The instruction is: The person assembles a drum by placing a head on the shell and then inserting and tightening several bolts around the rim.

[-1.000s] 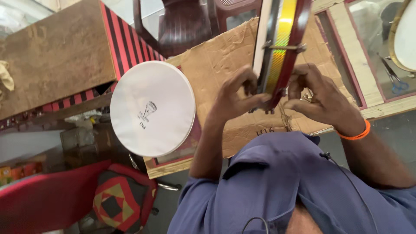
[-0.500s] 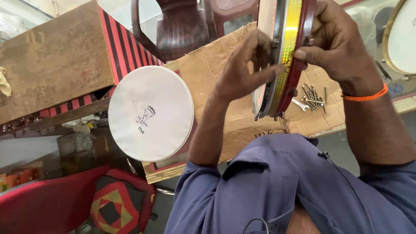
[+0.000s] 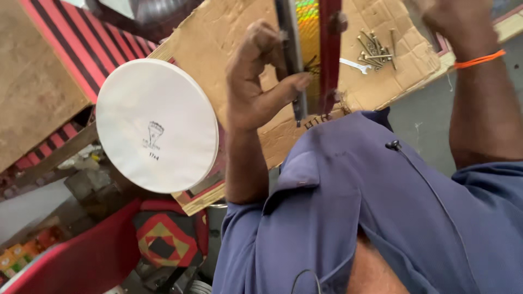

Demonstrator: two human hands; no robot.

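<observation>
The left hand [image 3: 256, 81] grips the shiny drum frame [image 3: 310, 49] at the top middle, fingers closed tight. The right hand [image 3: 441, 16] is blurry in the upper right, so I cannot tell its grip. A white round skin [image 3: 158, 125] lies at the left.

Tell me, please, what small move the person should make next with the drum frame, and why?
Probably reach the right hand to the bolts on the cardboard and take one. The left hand pinches the drum frame edge-on and steady; the right hand is blurred at the top, its grip unclear.
</observation>
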